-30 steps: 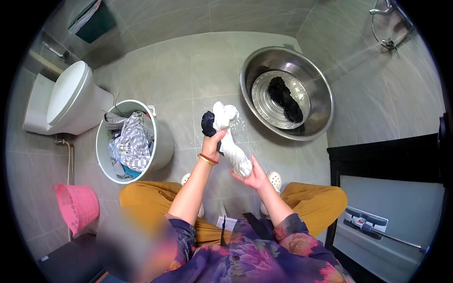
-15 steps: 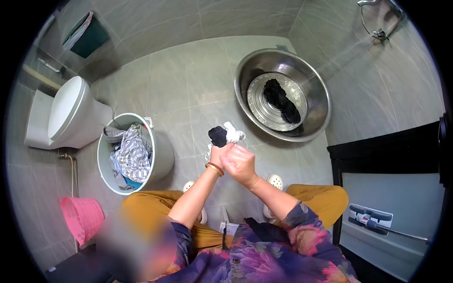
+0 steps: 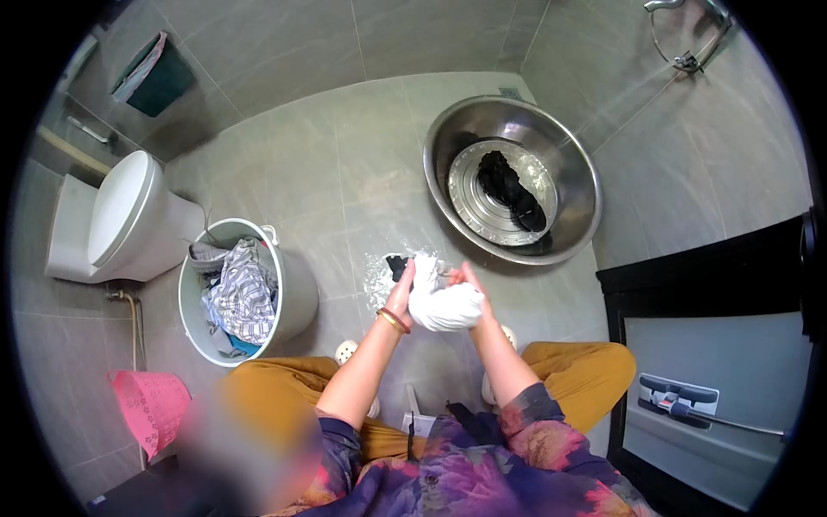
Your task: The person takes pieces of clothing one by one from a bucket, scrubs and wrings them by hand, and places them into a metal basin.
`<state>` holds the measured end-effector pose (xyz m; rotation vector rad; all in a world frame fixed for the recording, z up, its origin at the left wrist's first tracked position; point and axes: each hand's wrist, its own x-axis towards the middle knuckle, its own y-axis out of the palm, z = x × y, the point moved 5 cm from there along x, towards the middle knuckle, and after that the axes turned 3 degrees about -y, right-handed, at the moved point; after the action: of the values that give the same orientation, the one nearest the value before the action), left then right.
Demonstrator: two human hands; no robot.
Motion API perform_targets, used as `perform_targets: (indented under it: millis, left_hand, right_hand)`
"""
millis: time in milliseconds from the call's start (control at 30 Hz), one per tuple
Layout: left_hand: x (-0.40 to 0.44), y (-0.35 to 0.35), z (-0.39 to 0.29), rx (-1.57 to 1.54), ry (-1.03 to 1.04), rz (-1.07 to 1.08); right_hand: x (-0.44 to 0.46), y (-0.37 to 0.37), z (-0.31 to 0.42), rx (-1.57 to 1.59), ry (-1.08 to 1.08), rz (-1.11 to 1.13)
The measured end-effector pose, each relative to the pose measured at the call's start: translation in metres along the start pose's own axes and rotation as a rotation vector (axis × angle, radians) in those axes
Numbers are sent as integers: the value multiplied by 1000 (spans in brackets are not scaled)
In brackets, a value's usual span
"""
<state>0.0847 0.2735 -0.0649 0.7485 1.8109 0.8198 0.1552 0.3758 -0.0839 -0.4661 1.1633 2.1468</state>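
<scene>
White cloth [image 3: 444, 306] touches left hand [image 3: 400, 298] and right hand [image 3: 473, 279].

A white toilet [image 3: 121, 209] (lid closed) stands left, near a pink basket [image 3: 150, 405]; a green bin [image 3: 162, 84] is upper left, a mop [image 3: 680, 398] right.

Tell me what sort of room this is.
Most likely a bathroom: there is a toilet on the left, what looks like a tap at upper right, and a tiled floor.
</scene>
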Motion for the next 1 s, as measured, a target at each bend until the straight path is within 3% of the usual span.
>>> perform_targets:
  millis: [33, 67, 100, 167, 200, 233, 300, 333, 367, 433, 467, 500, 567, 600, 633, 700, 767, 833, 867, 900, 1000]
  left_hand:
    - [8, -13, 8, 42, 5, -33]
    - [7, -22, 10, 315, 52, -202]
    - [19, -53, 17, 775, 71, -427]
    - [-6, -14, 7, 1515, 232, -477]
    - [-10, -19, 9, 1659, 140, -538]
    - [-9, -21, 5, 1661, 140, -537]
    - [-7, -14, 4, 1198, -18, -237]
    - [-20, -8, 3, 694, -117, -170]
    - [-26, -8, -11, 461, -99, -35]
    - [-26, -31, -31, 418, 50, -36]
    - [-33, -28, -32, 236, 110, -169]
    - [-32, -28, -26, 236, 116, -175]
    - [-26, -10, -17, -124, 153, 163]
    - [-30, 11, -20, -261, 146, 230]
    - [-35, 27, -23, -260, 138, 225]
    - [-69, 106, -54, -52, 348, 571]
    - [-68, 102, -60, 318, 294, 534]
    - [-66, 96, -62, 877, 323, 334]
    - [-77, 111, -61, 1032, 306, 122]
    - [-79, 111, -56, 1120, 240, 16]
    - [-60, 92, -43, 1345, 310, -84]
  right_hand:
    - [28, -29, -36, 127, 123, 161]
    - [-3, 11, -24, 138, 123, 54]
    - [-40, 57, -11, 149, 126, -54]
    - [-37, 26, -19, -264, 211, 405]
    - [-44, 24, -20, -350, 218, 369]
    - [-49, 25, -19, -348, 216, 369]
    - [-63, 25, -20, -322, 350, 327]
    - [-68, 27, -20, -159, 373, 253]
    - [-77, 35, -17, -159, 374, 254]
    - [-93, 65, -6, 309, 342, 417]
    - [-99, 75, -6, 511, 401, 566]
    - [-107, 84, -7, 512, 408, 571]
    - [-129, 110, -5, 738, 379, 694]
    - [-134, 114, -8, 746, 375, 679]
    - [-137, 112, -11, 753, 372, 674]
    - [-138, 104, -18, 652, 368, 561]
    - [-141, 104, -10, 605, 403, 582]
    - [-143, 88, -17, 184, 447, 394]
    - [-144, 86, -14, -55, 485, 417]
    - [-140, 87, -17, -45, 490, 415]
    - [-119, 84, -17, -447, 219, 401]
